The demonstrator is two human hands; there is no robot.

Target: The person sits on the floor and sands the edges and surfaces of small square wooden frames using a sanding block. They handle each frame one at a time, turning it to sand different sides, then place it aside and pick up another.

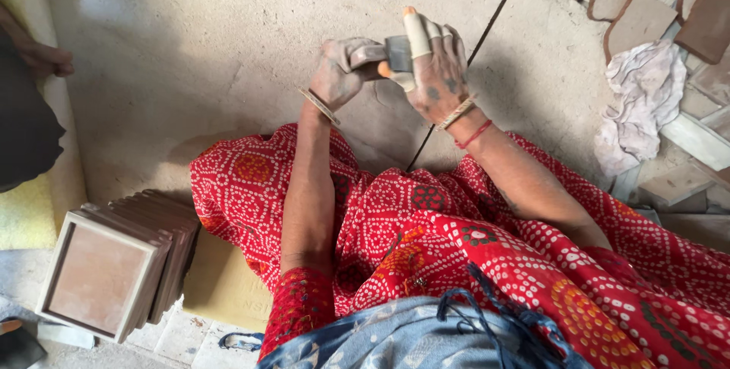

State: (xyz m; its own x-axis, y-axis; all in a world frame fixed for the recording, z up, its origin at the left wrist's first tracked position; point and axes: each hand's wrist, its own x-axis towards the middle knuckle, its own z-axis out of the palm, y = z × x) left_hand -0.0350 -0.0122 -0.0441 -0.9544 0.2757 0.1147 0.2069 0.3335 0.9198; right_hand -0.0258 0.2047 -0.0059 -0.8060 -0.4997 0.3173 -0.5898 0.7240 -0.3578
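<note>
Both my hands are raised over a dusty plastered floor (228, 57), above my lap in red patterned cloth (426, 240). My left hand (342, 71), grey with dust and wearing a bangle, grips one end of a small grey block (384, 53). My right hand (433, 65) holds the other end of the same block. White tape wraps two of its fingers, and threads circle the wrist. What the block is made of cannot be told.
A stack of square clay tiles (114, 270) leans at my lower left on a yellowish slab (220, 285). Loose tile pieces (646, 19) and a crumpled pale rag (639, 103) lie at the upper right. Another person's hand (42, 57) shows at the left edge.
</note>
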